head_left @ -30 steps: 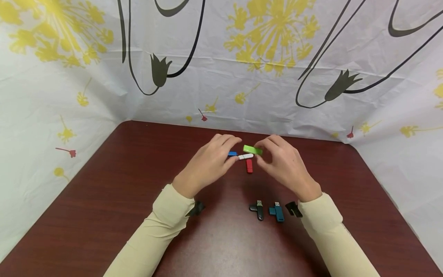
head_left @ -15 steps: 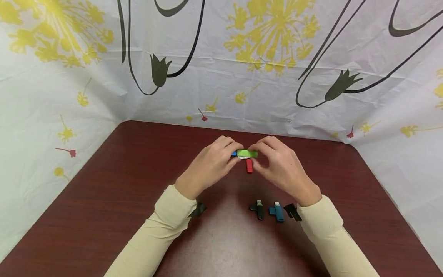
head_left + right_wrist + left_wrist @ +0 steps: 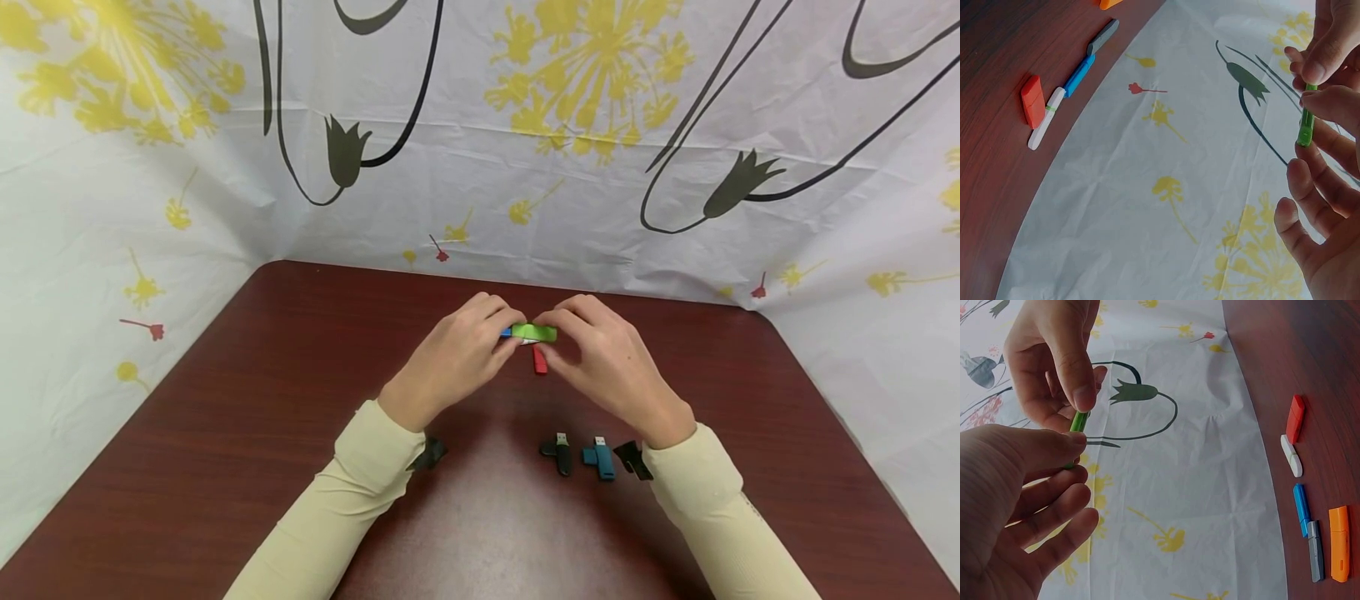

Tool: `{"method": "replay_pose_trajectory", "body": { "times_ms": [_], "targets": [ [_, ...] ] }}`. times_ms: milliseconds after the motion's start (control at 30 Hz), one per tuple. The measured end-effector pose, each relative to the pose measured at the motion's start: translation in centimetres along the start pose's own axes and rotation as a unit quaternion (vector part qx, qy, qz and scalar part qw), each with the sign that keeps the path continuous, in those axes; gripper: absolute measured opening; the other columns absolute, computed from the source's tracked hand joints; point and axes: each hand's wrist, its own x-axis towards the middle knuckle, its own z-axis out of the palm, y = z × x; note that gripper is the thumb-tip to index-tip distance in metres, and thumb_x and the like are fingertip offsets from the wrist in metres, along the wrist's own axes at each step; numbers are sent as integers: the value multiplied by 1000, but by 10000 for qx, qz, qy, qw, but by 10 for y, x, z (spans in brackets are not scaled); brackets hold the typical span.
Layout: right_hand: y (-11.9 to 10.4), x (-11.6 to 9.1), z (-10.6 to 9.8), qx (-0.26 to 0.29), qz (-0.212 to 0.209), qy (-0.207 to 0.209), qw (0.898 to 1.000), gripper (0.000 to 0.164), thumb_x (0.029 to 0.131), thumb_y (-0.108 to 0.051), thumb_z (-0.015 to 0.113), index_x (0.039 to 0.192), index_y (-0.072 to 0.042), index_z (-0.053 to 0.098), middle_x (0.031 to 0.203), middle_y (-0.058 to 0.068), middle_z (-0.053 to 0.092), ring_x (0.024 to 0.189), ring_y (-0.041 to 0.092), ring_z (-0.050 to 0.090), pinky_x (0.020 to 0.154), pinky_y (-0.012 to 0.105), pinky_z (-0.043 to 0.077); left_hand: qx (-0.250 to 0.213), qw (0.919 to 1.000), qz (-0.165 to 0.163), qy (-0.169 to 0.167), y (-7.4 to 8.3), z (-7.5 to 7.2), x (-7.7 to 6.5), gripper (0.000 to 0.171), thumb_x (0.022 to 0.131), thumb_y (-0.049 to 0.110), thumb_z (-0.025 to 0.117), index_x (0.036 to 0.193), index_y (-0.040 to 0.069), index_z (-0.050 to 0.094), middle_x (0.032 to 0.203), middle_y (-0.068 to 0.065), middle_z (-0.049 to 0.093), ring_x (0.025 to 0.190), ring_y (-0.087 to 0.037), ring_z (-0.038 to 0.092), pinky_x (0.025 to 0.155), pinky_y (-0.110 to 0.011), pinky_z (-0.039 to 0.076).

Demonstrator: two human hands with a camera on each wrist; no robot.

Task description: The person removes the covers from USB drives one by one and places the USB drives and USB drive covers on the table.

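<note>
A green USB flash drive (image 3: 534, 332) is held up above the table's far part. My left hand (image 3: 453, 354) pinches its left end between thumb and fingers, and my right hand (image 3: 606, 362) grips the right end. In the right wrist view the green flash drive (image 3: 1306, 119) appears edge-on between both hands. Beyond it in the head view lie a red flash drive (image 3: 540, 361) and part of a blue one (image 3: 506, 332). A white flash drive (image 3: 1292, 456) touches the red one in the left wrist view; the hands and green drive mostly hide it in the head view.
A grey flash drive (image 3: 1315, 551) touches the blue one's end, with an orange flash drive (image 3: 1339, 544) beside them. Closer to me lie a black swivel flash drive (image 3: 562, 455) and a teal one (image 3: 602, 459). A patterned curtain (image 3: 480, 167) borders the table (image 3: 262, 433).
The right hand has brought the green flash drive slightly left and down. The left hand has closed from a gap onto its left end. Over the last half second the hands barely move.
</note>
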Motion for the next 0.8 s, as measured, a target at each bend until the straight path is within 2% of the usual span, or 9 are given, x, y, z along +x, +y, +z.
{"method": "replay_pose_trajectory", "body": {
  "times_ms": [433,800],
  "targets": [
    [0,0,-1,60,-79,-64,9999,29,84,-8,94,108,-8,78,106,7,70,100,22,68,83,40,62,-106,9998,93,150,1,-2,-1,15,100,12,80,111,3,78,107,-7,74,100,-20,65,86,-27,60],
    [3,-2,-3,-2,-111,13,9999,30,82,-5,94,108,-8,79,106,8,70,100,22,69,82,41,63,-156,9997,145,102,1,-1,0,17,99,12,80,114,3,77,109,-7,74,103,-21,65,88,-27,60]
  ]
}}
